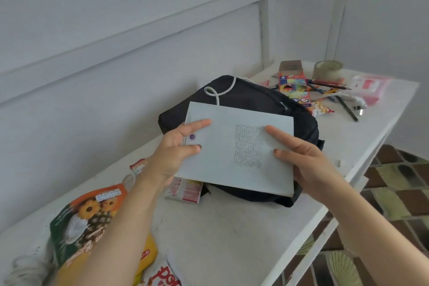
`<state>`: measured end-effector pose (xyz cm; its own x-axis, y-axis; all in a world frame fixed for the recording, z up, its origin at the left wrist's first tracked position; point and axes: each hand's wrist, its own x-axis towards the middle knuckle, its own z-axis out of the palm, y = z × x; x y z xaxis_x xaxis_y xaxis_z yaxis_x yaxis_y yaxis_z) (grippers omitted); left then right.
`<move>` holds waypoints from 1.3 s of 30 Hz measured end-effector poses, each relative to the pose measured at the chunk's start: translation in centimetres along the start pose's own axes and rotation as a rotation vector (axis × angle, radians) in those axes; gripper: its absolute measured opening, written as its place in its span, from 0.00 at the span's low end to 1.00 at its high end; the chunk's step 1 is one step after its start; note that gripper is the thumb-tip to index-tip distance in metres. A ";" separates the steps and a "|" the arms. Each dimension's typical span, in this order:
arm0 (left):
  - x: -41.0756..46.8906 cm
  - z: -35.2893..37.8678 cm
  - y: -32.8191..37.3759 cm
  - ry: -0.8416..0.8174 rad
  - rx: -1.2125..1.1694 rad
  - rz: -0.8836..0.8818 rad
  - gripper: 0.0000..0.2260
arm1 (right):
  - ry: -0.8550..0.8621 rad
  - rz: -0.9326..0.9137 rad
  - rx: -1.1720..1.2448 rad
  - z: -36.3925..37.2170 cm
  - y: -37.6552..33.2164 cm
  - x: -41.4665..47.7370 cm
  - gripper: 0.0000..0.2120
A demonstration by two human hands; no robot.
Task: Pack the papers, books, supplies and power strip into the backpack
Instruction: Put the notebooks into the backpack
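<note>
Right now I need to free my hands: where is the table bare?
The table is bare between the backpack, the snack bag and its near edge. The far end around the pencil box is crowded.

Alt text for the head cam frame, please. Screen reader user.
A person's left hand and right hand hold a pale book by its side edges over a black backpack on a white table. A white cord lies on the backpack; a pencil box, loose pencils and snack bags lie around.

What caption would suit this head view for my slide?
Left hand and right hand hold a pale blue book over the black backpack on the white table.
</note>
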<state>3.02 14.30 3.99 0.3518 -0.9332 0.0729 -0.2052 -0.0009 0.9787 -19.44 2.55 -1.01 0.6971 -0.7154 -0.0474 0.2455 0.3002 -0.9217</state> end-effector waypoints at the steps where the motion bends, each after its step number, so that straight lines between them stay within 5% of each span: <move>1: 0.4 0.7 0.0 -0.013 0.014 0.013 0.26 | 0.025 0.007 0.016 -0.6 0.0 -0.1 0.22; 8: 3.5 4.1 -0.5 -0.068 0.043 0.024 0.31 | 0.111 -0.002 0.136 -4.2 -1.3 -1.0 0.21; 13: 4.5 6.5 -0.5 -0.054 -0.024 0.041 0.23 | 0.267 -0.079 0.198 -7.1 -2.7 -1.5 0.21; 22: 2.1 9.1 -3.8 -0.171 0.598 0.174 0.50 | 0.532 -0.120 0.227 -11.4 -3.8 -2.8 0.20; 35: 8.5 4.6 -0.4 0.456 0.872 0.277 0.35 | 0.490 -0.074 0.286 -11.5 -4.1 -2.9 0.20; 39: 9.1 3.4 -0.2 0.517 0.880 0.276 0.34 | 0.477 -0.056 0.239 -11.1 -3.8 -2.4 0.20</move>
<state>3.16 4.54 3.85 0.4960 -0.6741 0.5473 -0.8542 -0.2656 0.4469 -29.50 -3.82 -1.69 0.3090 -0.9249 -0.2217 0.4590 0.3492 -0.8170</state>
